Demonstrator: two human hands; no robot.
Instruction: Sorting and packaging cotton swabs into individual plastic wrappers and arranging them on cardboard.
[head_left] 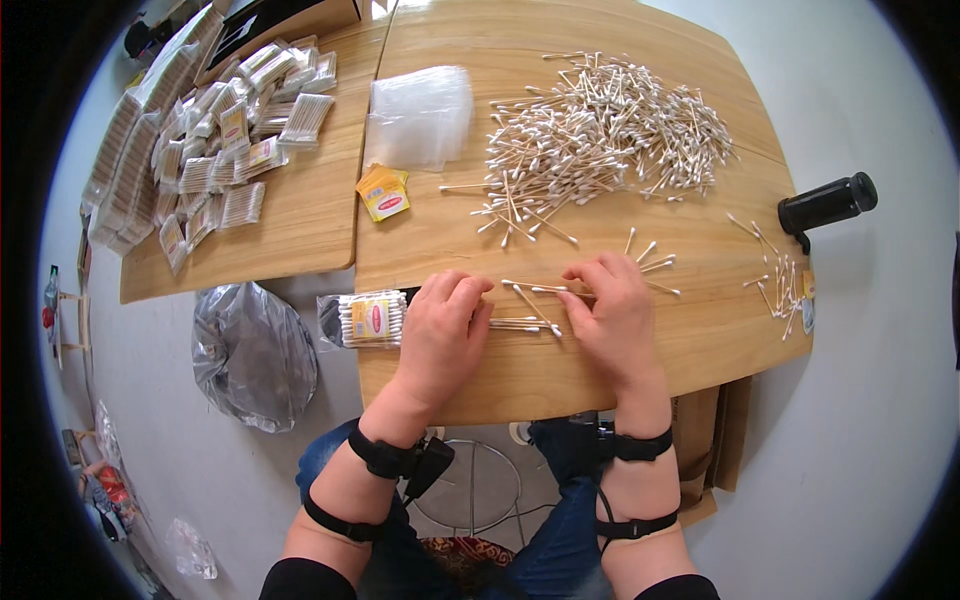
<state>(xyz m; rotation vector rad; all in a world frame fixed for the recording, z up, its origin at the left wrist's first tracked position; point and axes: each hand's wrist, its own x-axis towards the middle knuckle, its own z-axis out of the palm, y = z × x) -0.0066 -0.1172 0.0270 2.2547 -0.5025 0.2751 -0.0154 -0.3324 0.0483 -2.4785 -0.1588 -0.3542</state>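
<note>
My right hand (612, 325) is closed in a pinch, with a cotton swab (578, 294) between thumb and forefinger. Just left of its fingertips lie loose cotton swabs (533, 305), some crossing each other. My left hand (445, 325) rests low over the table with its fingers curled together; what they hold, if anything, is hidden. More swabs (520, 323) stick out to the right from beneath that hand. Beside its left edge sits a clear bag packed with swabs (354, 320), a yellow label card (377, 320) showing on top.
A large heap of cotton swabs (600, 130) covers the table's far side. Clear empty bags (418, 118) and yellow cards (384, 193) lie left of it. Filled packs (240, 150) pile up on the left table. A black cylinder (826, 203) stands out at the right edge; a grey plastic bag (254, 355) hangs below.
</note>
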